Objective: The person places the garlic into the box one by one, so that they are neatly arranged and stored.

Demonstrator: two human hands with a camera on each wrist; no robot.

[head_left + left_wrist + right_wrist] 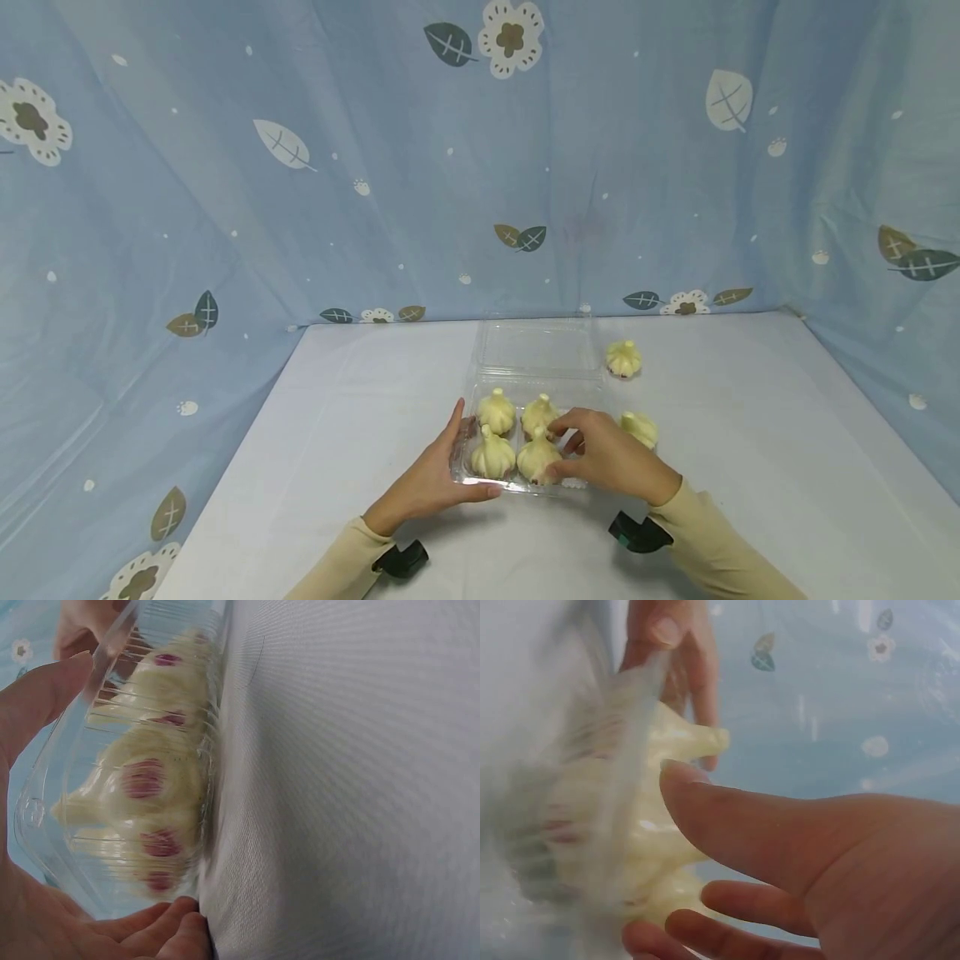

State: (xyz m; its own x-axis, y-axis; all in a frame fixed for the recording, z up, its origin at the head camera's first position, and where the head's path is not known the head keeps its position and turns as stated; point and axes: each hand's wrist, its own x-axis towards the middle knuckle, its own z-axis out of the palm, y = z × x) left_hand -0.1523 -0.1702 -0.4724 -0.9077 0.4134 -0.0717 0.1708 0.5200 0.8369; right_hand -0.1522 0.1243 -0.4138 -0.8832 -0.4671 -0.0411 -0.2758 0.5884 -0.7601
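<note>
A clear plastic clamshell box [480, 482] lies open on the table, its lid [536, 346] folded back to the far side. My left hand [431, 479] holds the box at its front left corner, thumb along the front rim and fingers at the left wall. Inside sit pale yellow garlic bulbs with stems up: front left [492, 458], back left [495, 412] and back right [538, 416]. Thumb and fingers of my right hand [618, 458] pinch the front right garlic bulb [536, 461]. Purple patches mark the bulbs [142, 778] through the ribbed wall.
Just right of the box, partly behind my right hand, lies a loose garlic bulb [640, 428]. Another garlic bulb [624, 359] is farther back, beside the lid. A white cloth covers the table [375, 392]; a blue patterned curtain [420, 167] hangs behind it.
</note>
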